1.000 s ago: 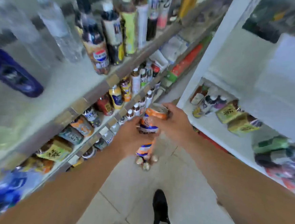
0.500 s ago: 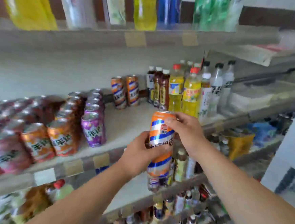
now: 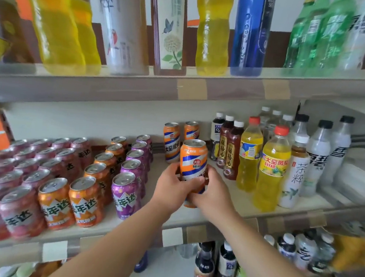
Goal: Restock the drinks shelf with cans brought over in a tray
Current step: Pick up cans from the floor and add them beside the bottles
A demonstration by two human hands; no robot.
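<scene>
Orange-and-blue striped can, upright, gripped low by left hand and right hand, fingers of both curled round it, over middle shelf, before two matching cans, between purple cans and yellow bottles.

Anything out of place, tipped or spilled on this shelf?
Nothing stands out. The left hand and right hand hold an upright orange striped can at the middle shelf, before two matching cans; neighbouring cans and bottles stand upright, no spill visible.
</scene>
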